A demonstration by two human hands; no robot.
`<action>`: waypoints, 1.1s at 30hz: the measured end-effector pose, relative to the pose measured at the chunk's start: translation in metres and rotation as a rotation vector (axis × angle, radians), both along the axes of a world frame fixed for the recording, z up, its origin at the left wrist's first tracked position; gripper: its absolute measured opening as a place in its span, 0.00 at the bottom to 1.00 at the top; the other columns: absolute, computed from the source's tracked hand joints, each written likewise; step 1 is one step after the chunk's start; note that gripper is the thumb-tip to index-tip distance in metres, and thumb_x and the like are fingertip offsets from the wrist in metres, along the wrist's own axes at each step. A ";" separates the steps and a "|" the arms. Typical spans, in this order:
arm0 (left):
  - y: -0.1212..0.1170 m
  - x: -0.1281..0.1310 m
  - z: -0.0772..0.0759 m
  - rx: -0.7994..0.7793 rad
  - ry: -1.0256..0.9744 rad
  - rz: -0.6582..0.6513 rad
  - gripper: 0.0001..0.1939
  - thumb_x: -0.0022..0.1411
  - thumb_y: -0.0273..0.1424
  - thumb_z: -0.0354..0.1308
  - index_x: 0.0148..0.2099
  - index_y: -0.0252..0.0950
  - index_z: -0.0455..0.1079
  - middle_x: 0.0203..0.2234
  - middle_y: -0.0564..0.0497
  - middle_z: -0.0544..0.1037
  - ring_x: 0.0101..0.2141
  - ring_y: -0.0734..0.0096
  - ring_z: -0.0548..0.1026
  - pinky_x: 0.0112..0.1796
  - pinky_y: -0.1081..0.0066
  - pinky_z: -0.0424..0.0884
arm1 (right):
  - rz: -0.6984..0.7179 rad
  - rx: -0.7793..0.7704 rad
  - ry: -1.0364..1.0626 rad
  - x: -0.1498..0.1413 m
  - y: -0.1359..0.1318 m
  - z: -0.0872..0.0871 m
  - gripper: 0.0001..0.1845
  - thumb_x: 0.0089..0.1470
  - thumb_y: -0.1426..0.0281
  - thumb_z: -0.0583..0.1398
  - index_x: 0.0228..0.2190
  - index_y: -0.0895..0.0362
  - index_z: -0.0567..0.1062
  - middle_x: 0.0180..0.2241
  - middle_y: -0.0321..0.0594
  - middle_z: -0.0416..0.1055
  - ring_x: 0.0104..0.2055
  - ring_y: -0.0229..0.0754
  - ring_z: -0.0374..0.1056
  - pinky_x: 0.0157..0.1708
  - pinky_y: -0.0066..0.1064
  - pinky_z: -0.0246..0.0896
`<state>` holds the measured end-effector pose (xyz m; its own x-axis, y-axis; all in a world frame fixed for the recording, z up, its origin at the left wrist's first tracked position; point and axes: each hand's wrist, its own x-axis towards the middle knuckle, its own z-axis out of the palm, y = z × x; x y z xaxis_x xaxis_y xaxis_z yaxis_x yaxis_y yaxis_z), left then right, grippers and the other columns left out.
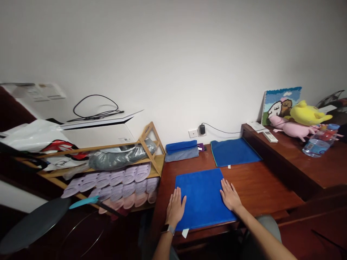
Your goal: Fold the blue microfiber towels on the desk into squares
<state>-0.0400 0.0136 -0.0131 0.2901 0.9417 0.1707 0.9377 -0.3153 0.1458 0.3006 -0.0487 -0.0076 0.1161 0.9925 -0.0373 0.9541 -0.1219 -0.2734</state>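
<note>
A bright blue cloth (pixel 203 198) lies flat and squared on the brown wooden table, with a white tag poking out at its near left corner. My left hand (pixel 175 207) rests on the cloth's left edge, fingers stretched out flat. On the opposite edge lies my right hand (pixel 230 195), its fingers extended and a little apart. Neither hand grips anything. Behind, toward the right, another blue cloth (pixel 234 152) with a green edge is spread on the table. Folded blue and grey-blue cloths (pixel 182 150) are stacked near the wall.
A wooden rack (pixel 153 159) with several lilac and pink slippers stands left of the table (pixel 271 191). On the raised surface at right are a plastic bottle (pixel 316 146), a pink plush toy (pixel 294 129), a yellow plush toy (pixel 307 113) and a remote (pixel 270 137). A black charger (pixel 202 129) is plugged into the wall.
</note>
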 end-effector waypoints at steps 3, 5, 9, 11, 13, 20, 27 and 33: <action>-0.002 -0.011 -0.004 0.032 -0.014 0.014 0.36 0.77 0.48 0.35 0.78 0.34 0.43 0.73 0.41 0.55 0.72 0.56 0.53 0.69 0.50 0.56 | -0.011 -0.001 0.002 0.000 -0.005 0.003 0.37 0.70 0.57 0.38 0.73 0.62 0.49 0.75 0.42 0.42 0.77 0.46 0.38 0.74 0.46 0.34; -0.003 -0.009 -0.005 0.032 -0.018 0.017 0.37 0.77 0.49 0.34 0.77 0.32 0.45 0.73 0.40 0.56 0.72 0.57 0.53 0.69 0.51 0.55 | -0.021 0.043 -0.004 -0.002 -0.013 0.001 0.38 0.71 0.56 0.38 0.73 0.62 0.48 0.75 0.42 0.42 0.77 0.46 0.38 0.74 0.46 0.34; -0.002 -0.009 0.000 0.024 -0.008 0.022 0.37 0.77 0.49 0.34 0.76 0.31 0.49 0.73 0.40 0.57 0.72 0.57 0.53 0.70 0.52 0.54 | 0.017 0.079 -0.014 -0.006 -0.036 -0.007 0.38 0.71 0.53 0.38 0.73 0.61 0.49 0.75 0.41 0.43 0.77 0.45 0.38 0.75 0.45 0.35; -0.002 -0.001 0.008 0.034 -0.008 0.031 0.37 0.76 0.49 0.35 0.77 0.31 0.48 0.72 0.40 0.58 0.72 0.56 0.54 0.70 0.51 0.53 | 0.021 0.048 -0.020 -0.007 -0.043 -0.010 0.38 0.71 0.54 0.38 0.73 0.61 0.50 0.74 0.40 0.43 0.77 0.45 0.39 0.75 0.45 0.34; -0.006 0.023 0.019 0.055 -0.029 0.007 0.37 0.77 0.48 0.35 0.77 0.31 0.46 0.72 0.40 0.58 0.72 0.54 0.54 0.70 0.50 0.52 | 0.015 0.038 -0.026 -0.008 -0.046 -0.011 0.38 0.71 0.54 0.38 0.73 0.61 0.49 0.74 0.40 0.43 0.77 0.45 0.39 0.75 0.45 0.34; -0.063 0.175 0.030 -0.058 -0.115 -0.449 0.34 0.77 0.45 0.34 0.78 0.35 0.40 0.74 0.46 0.51 0.73 0.60 0.49 0.71 0.52 0.53 | 0.094 0.149 -0.062 0.001 -0.044 -0.033 0.34 0.71 0.59 0.41 0.73 0.56 0.50 0.74 0.42 0.46 0.76 0.49 0.42 0.73 0.50 0.41; -0.065 0.125 0.013 -0.058 -0.068 -0.320 0.34 0.77 0.47 0.35 0.78 0.37 0.43 0.74 0.47 0.52 0.73 0.60 0.51 0.71 0.52 0.53 | 0.047 0.160 -0.053 0.001 -0.045 -0.041 0.35 0.71 0.56 0.39 0.73 0.57 0.49 0.74 0.40 0.47 0.76 0.48 0.43 0.73 0.50 0.40; -0.045 -0.009 -0.007 0.067 -0.005 0.077 0.34 0.78 0.46 0.35 0.77 0.33 0.47 0.72 0.42 0.57 0.71 0.55 0.56 0.69 0.48 0.57 | 0.026 0.156 -0.037 -0.002 -0.042 -0.034 0.36 0.71 0.55 0.39 0.73 0.57 0.51 0.74 0.40 0.48 0.76 0.48 0.43 0.74 0.49 0.40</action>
